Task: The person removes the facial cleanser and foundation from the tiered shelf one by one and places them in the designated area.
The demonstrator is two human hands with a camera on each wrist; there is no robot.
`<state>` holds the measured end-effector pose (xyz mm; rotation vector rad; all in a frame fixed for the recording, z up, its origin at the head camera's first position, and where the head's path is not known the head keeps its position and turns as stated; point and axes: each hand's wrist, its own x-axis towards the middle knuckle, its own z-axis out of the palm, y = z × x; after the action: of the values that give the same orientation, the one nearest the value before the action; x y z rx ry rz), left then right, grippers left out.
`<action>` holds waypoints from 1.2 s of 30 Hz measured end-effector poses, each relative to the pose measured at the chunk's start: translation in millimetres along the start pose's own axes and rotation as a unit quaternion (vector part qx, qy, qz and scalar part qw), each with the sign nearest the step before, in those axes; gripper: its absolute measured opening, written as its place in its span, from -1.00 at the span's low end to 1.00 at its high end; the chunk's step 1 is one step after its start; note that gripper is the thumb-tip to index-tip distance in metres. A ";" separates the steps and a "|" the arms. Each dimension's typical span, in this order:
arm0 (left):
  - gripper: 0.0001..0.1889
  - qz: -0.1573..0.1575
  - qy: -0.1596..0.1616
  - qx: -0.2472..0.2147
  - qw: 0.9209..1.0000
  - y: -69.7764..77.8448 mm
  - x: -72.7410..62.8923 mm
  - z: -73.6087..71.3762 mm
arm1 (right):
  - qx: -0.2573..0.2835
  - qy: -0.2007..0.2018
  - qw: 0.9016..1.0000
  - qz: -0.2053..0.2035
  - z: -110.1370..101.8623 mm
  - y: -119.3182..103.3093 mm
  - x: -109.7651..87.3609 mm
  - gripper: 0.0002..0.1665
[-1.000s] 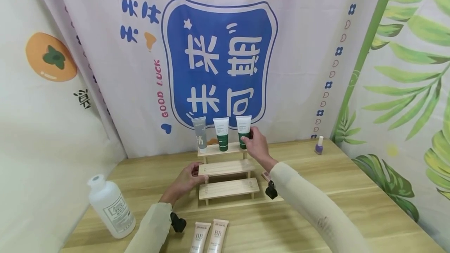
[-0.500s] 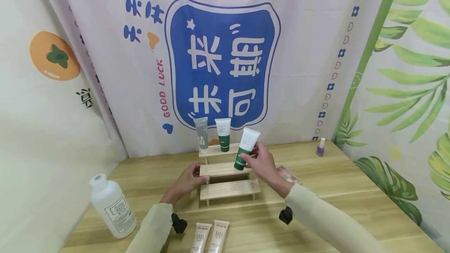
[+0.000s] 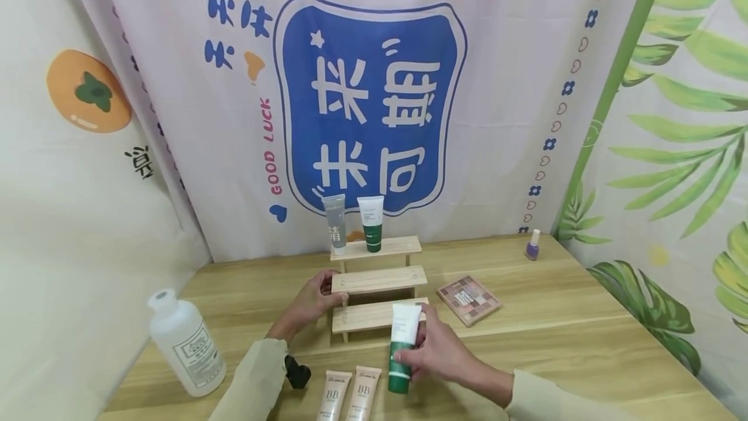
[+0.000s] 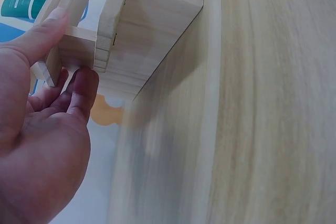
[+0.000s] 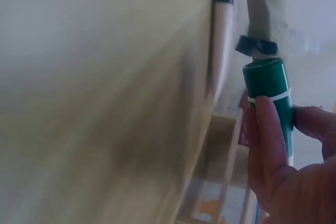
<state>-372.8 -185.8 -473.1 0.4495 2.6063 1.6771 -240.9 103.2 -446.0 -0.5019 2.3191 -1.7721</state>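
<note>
A wooden three-step display rack (image 3: 380, 281) stands at the middle of the table. My left hand (image 3: 312, 299) grips the left end of its middle step; in the left wrist view the thumb (image 4: 50, 30) lies over the wood with fingers curled beneath. My right hand (image 3: 438, 349) holds a white and green squeeze tube (image 3: 403, 349), cap down, in front of the rack's lowest step. The right wrist view shows its green cap (image 5: 266, 80) between thumb and fingers. On the top step stand a grey tube (image 3: 335, 223) and another white and green tube (image 3: 372, 223).
Two beige BB cream tubes (image 3: 363, 392) lie at the front edge. A white bottle (image 3: 187, 343) stands at the left, an eyeshadow palette (image 3: 469, 299) lies right of the rack, and a purple nail polish bottle (image 3: 532, 245) stands at the back right. A printed curtain (image 3: 497, 115) hangs behind.
My right hand has lifted the white and green tube off the top step's right end and brought it down and forward, uncovering the palette. My left hand has stayed on the rack.
</note>
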 end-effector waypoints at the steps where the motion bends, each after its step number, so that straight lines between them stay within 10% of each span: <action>1: -0.43 0.000 -0.002 0.001 1.000 -0.5 0.1 -0.5 | -0.004 -0.006 1.000 0.003 2.4 2.6 -3.3 0.27; 16: -0.39 -0.011 -0.006 0.006 1.000 -0.5 0.3 -0.6 | -0.044 -0.083 0.995 0.012 24.0 19.2 -32.9 -0.01; 23: -0.46 -0.014 -0.007 0.009 1.000 30.9 -15.7 -1.4 | -0.074 -0.086 0.993 0.026 26.6 24.7 -33.1 0.15; 36: -0.43 -0.012 0.001 -0.005 1.000 0.9 -0.3 0.8 | -0.076 -0.102 0.992 0.024 26.7 25.4 -31.7 0.00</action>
<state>-372.1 -184.8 -472.6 0.4144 2.5924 1.6851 -206.4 96.8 -479.7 -0.6136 2.3123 -1.4549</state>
